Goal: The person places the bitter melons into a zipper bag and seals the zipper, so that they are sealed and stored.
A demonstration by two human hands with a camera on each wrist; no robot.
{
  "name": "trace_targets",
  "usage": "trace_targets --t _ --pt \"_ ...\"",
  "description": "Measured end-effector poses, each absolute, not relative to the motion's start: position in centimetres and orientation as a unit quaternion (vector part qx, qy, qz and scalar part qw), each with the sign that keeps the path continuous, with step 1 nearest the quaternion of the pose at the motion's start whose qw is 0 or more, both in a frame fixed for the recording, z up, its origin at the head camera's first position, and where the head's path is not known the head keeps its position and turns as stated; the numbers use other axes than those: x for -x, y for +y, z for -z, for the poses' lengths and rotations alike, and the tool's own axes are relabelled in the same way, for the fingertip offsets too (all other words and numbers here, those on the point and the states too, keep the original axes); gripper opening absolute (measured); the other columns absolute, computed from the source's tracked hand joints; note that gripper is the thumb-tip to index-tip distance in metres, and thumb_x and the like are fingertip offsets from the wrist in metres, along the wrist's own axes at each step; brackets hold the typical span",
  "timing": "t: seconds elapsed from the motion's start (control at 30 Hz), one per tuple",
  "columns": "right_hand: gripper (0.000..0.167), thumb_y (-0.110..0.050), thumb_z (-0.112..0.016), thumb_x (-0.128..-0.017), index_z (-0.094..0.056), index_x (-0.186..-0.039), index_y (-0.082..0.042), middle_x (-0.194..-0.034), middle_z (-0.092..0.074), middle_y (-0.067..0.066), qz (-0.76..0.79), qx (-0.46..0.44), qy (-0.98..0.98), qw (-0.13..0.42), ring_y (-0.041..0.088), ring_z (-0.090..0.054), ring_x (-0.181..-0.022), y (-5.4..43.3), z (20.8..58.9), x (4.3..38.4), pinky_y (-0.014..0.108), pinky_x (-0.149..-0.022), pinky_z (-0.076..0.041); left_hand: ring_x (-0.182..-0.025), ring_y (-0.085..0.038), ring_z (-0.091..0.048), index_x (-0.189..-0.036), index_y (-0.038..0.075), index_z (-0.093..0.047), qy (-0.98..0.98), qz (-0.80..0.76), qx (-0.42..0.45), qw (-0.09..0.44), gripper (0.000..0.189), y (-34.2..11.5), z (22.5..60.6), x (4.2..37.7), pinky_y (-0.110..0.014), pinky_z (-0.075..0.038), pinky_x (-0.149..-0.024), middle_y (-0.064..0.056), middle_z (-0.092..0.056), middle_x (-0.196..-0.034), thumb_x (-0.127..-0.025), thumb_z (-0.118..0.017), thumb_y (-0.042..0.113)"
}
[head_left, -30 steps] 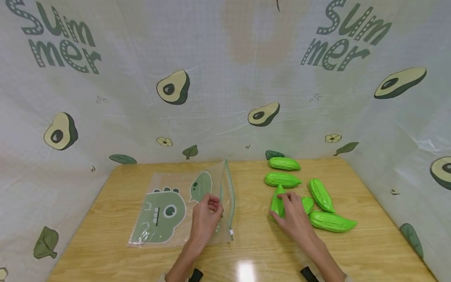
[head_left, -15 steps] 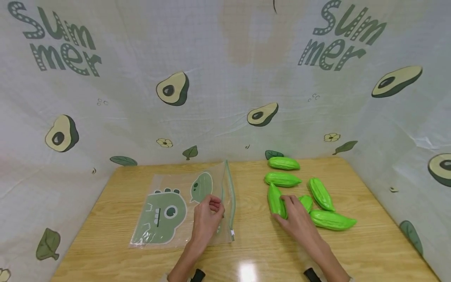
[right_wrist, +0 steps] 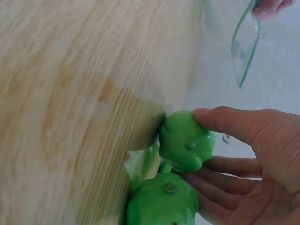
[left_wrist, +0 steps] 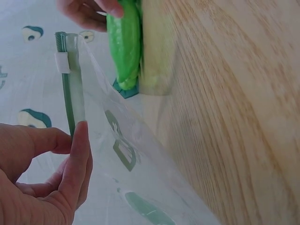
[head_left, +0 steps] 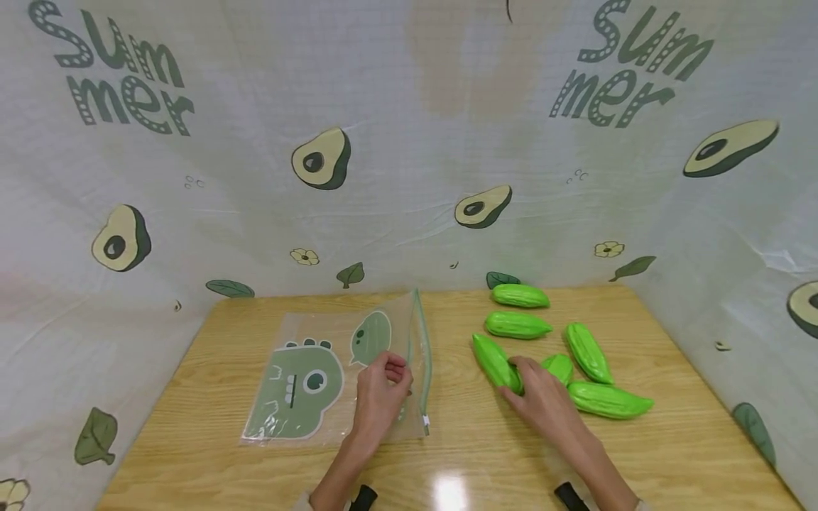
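My left hand (head_left: 381, 389) pinches the open edge of a clear zip bag (head_left: 300, 397) with green cartoon monsters printed on it. In the left wrist view, thumb and fingers meet on its green zip strip (left_wrist: 67, 101), below a white slider (left_wrist: 62, 62). My right hand (head_left: 543, 397) grips the near end of a bright green, ridged bitter melon (head_left: 492, 358), whose pointed tip faces away and left. From the right wrist, the melon's stem end (right_wrist: 186, 140) shows between thumb and fingers. Another bitter melon (right_wrist: 161, 204) lies right beside those fingers.
Several more bitter melons lie on the wooden table (head_left: 460, 454): two at the back, such as this bitter melon (head_left: 519, 324), and others to the right, including one bitter melon (head_left: 610, 400) beyond my right hand. A printed cloth (head_left: 396, 213) hangs behind and at both sides.
The bitter melon in my right hand has swung its pointed tip to the left, from nearly straight ahead to a slant. My left hand stays on the bag's edge.
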State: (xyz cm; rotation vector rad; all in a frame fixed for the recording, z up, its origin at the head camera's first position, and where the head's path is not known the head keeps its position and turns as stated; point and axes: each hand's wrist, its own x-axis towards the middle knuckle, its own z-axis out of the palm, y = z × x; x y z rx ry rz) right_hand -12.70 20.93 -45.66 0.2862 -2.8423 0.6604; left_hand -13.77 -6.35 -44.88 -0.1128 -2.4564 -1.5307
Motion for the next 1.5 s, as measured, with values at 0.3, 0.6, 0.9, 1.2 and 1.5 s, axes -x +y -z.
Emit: trace_targets --t 0.3,0.6,0.9,1.2,1.5 --pt "0.052 -0.012 -0.087 -0.081 -0.065 -0.125 0.005 -0.117 -0.069 0.022 -0.258 -0.116 -0.949 0.144 0.036 -0.068 -0.102 20.9 46.2 13.0 0.05 -0.081 -0.06 -0.061 -0.011 -0.064 -0.089 0.0 -0.066 -0.845 0.52 0.038 0.123 0.007 -6.2 45.0 13.8 -0.019 -0.053 -0.054 -0.002 -0.066 -0.072 -0.085 -0.068 -0.005" --pt "0.052 -0.003 -0.086 -0.08 -0.064 -0.127 0.005 -0.12 -0.068 0.021 -0.357 -0.13 -0.911 0.161 0.035 -0.067 -0.102 20.9 46.3 13.4 0.04 -0.08 -0.062 -0.063 -0.01 -0.064 -0.089 0.002 -0.066 -0.853 0.502 0.043 0.138 0.011 -6.2 44.9 13.6 -0.023 -0.054 -0.063 0.0 -0.066 -0.072 -0.081 -0.069 -0.006" --pt "0.052 -0.002 -0.085 -0.082 -0.065 -0.129 0.001 -0.124 -0.067 0.018 -0.421 -0.124 -0.886 0.146 0.034 -0.066 -0.108 20.5 45.2 13.7 0.04 -0.083 -0.062 -0.066 -0.012 -0.065 -0.091 0.0 -0.067 -0.854 0.502 0.047 0.125 0.013 -6.2 44.8 13.4 -0.023 -0.054 -0.064 -0.002 -0.066 -0.074 -0.08 -0.07 -0.007" --pt "0.05 -0.007 -0.084 -0.085 -0.066 -0.131 -0.002 -0.127 -0.067 0.016 -0.454 -0.115 -0.877 0.113 0.034 -0.066 -0.111 19.8 44.3 14.1 0.039 -0.086 -0.061 -0.065 -0.012 -0.065 -0.09 -0.001 -0.068 -0.853 0.504 0.051 0.13 0.012 -6.1 44.9 13.5 -0.023 -0.055 -0.065 -0.002 -0.067 -0.074 -0.08 -0.068 -0.008" --pt "0.05 -0.016 -0.084 -0.087 -0.066 -0.131 0.0 -0.126 -0.067 0.018 -0.484 -0.118 -0.864 0.078 0.036 -0.065 -0.113 18.8 43.7 14.3 0.04 -0.089 -0.061 -0.065 -0.012 -0.064 -0.089 0.0 -0.068 -0.855 0.501 0.045 0.124 0.011 -6.1 45.0 13.5 -0.022 -0.054 -0.063 -0.002 -0.066 -0.074 -0.081 -0.069 -0.007"
